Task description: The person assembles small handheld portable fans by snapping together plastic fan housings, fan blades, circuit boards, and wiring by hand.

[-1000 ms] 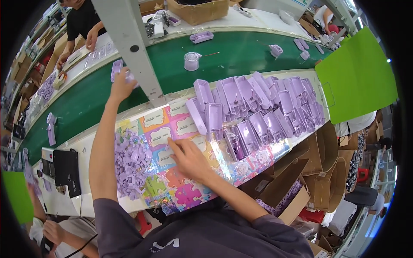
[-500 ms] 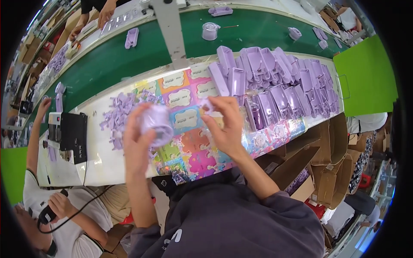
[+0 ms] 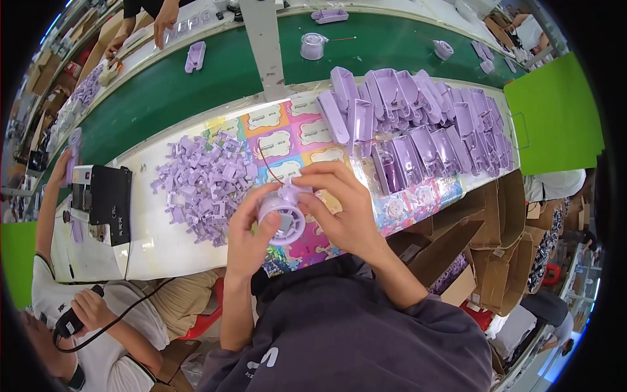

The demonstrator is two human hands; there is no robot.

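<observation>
Over the table's front part, my left hand [image 3: 246, 243] is closed round a lilac round plastic housing [image 3: 298, 230] with an open ring-shaped end. A thin red wire [image 3: 266, 163] rises from behind it. My right hand [image 3: 349, 212] pinches a small lilac plastic piece [image 3: 292, 191] against the housing's upper side; the fingertips partly cover it. To the left of the hands lies a heap of small lilac plastic pieces [image 3: 209, 186]. Rows of long, hollow lilac shells [image 3: 411, 160] are stacked on the right.
Colourful printed sheets [image 3: 271, 147] cover the middle of the table. Beyond runs a green conveyor [image 3: 287, 62] carrying several lilac parts, with a metal post [image 3: 262, 52] before it. A black device [image 3: 111, 206] stands left, near a co-worker's arm [image 3: 47, 209]. Cardboard boxes [image 3: 506, 261] are at right.
My left hand has brought the housing rightward and turned its open end toward me. My right hand has moved left and down, and its small piece now meets the housing.
</observation>
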